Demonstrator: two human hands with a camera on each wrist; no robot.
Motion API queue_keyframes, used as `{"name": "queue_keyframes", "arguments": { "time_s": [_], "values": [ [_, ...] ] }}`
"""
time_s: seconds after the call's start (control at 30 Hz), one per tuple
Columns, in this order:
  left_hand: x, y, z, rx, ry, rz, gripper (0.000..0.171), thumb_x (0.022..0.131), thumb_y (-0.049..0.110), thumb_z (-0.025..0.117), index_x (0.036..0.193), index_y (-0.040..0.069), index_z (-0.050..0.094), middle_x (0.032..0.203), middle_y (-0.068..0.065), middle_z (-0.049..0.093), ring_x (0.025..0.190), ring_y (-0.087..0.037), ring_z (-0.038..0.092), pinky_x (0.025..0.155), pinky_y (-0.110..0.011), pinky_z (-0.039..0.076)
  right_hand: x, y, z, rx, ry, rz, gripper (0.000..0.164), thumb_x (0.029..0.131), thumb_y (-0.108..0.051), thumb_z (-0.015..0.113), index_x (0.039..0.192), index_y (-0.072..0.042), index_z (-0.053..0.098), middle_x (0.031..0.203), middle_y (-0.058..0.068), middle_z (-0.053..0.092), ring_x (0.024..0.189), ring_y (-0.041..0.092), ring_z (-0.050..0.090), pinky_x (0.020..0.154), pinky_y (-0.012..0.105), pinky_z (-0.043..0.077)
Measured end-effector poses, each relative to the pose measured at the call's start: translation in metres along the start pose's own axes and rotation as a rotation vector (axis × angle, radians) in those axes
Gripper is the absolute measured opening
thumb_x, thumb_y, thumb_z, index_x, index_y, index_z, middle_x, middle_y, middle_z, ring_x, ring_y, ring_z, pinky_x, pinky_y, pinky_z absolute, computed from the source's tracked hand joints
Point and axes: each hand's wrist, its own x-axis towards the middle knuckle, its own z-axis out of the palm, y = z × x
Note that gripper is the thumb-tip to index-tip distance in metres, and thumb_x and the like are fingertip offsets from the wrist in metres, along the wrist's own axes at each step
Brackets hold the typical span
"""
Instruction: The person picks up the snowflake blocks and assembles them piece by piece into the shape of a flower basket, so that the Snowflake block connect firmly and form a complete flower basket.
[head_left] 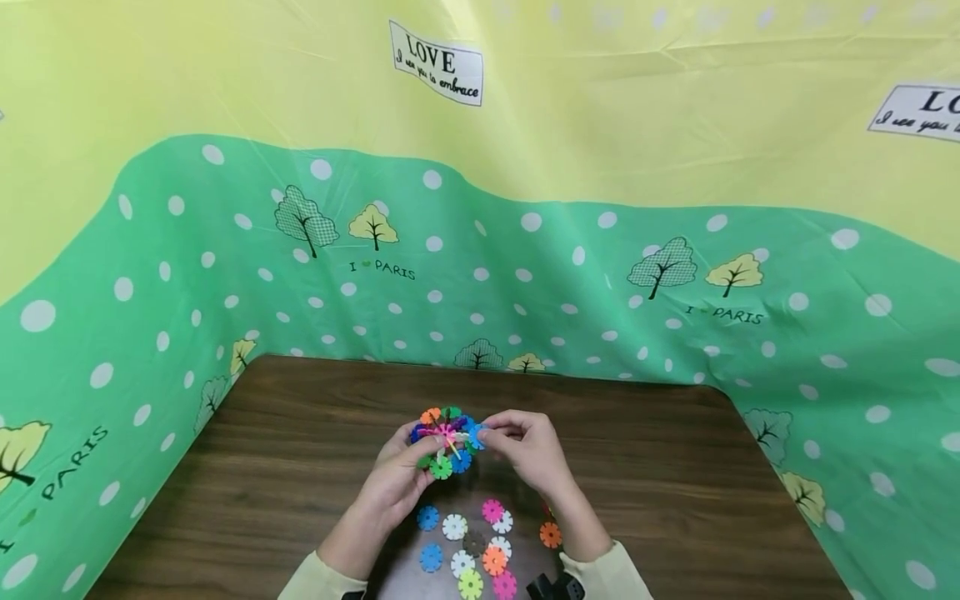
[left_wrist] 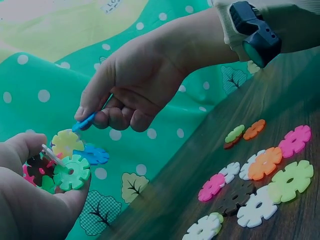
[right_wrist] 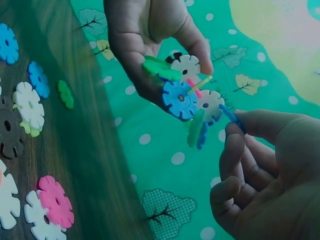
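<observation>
My left hand [head_left: 390, 479] grips a ball-like cluster of slotted plastic flower discs [head_left: 441, 467] above the table, thumb across its near side. Green, blue, white, orange, pink and yellow pieces show in it. At the cluster's right side, my right hand [head_left: 531, 452] pinches a blue flower disc [right_wrist: 232, 119] between thumb and forefinger. In the right wrist view this disc's edge meets a white disc [right_wrist: 210, 103] of the cluster; whether their slots interlock I cannot tell. The palm and fingers of the left hand hide part of the cluster.
Loose discs lie on the dark wooden table [head_left: 675, 483] near its front edge: blue [head_left: 431, 557], white [head_left: 453, 526], brown [head_left: 473, 543], pink [head_left: 505, 585], yellow-green [head_left: 470, 584]. An orange disc [head_left: 551, 535] lies beside the right forearm. Patterned cloth [head_left: 555, 275] hangs behind and around the table.
</observation>
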Motion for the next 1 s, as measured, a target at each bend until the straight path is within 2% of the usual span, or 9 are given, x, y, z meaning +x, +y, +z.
{"name": "queue_keyframes", "arguments": {
  "time_s": [0.2, 0.3, 0.47, 0.77, 1.0],
  "values": [
    [-0.003, -0.001, 0.002, 0.1, 0.011, 0.066, 0.059, 0.095, 0.009, 0.071, 0.14, 0.004, 0.034, 0.125, -0.012, 0.063, 0.102, -0.017, 0.069, 0.086, -0.03, 0.06, 0.0, 0.001, 0.002, -0.029, 0.009, 0.005, 0.008, 0.091, -0.017, 0.079, 0.093, -0.01, 0.08, 0.079, 0.008, 0.075, 0.066, 0.032, 0.068, 0.065, 0.045, 0.061],
    [-0.005, -0.002, 0.004, 0.142, 0.021, 0.094, 0.056, 0.094, 0.008, 0.071, 0.139, 0.005, 0.037, 0.121, -0.009, 0.067, 0.1, -0.016, 0.068, 0.085, -0.03, 0.06, -0.001, 0.002, 0.003, -0.026, -0.011, 0.013, 0.008, 0.091, -0.015, 0.078, 0.093, -0.008, 0.08, 0.079, 0.009, 0.074, 0.066, 0.03, 0.068, 0.065, 0.043, 0.061],
    [-0.006, -0.004, 0.006, 0.178, 0.009, 0.1, 0.055, 0.095, 0.009, 0.07, 0.14, 0.008, 0.038, 0.121, -0.008, 0.068, 0.1, -0.016, 0.068, 0.085, -0.031, 0.059, -0.002, 0.004, 0.006, -0.003, -0.014, 0.036, 0.007, 0.091, -0.013, 0.077, 0.093, -0.007, 0.079, 0.078, 0.009, 0.075, 0.065, 0.022, 0.068, 0.065, 0.034, 0.06],
    [-0.004, -0.008, 0.006, 0.183, 0.011, 0.087, 0.063, 0.097, 0.016, 0.071, 0.149, 0.012, 0.037, 0.13, -0.013, 0.064, 0.105, -0.018, 0.067, 0.091, -0.034, 0.058, -0.004, 0.003, 0.011, 0.012, 0.053, 0.027, 0.007, 0.091, -0.012, 0.078, 0.092, -0.006, 0.079, 0.079, 0.01, 0.075, 0.065, 0.023, 0.07, 0.063, 0.03, 0.06],
    [-0.003, -0.011, 0.006, 0.185, 0.045, 0.105, 0.067, 0.096, 0.013, 0.071, 0.152, 0.008, 0.036, 0.12, -0.01, 0.07, 0.096, -0.015, 0.068, 0.083, -0.03, 0.059, -0.003, 0.005, 0.013, -0.011, 0.033, 0.025, 0.006, 0.091, -0.012, 0.078, 0.092, -0.005, 0.078, 0.079, 0.009, 0.075, 0.066, 0.024, 0.07, 0.069, 0.052, 0.061]
  ]
}}
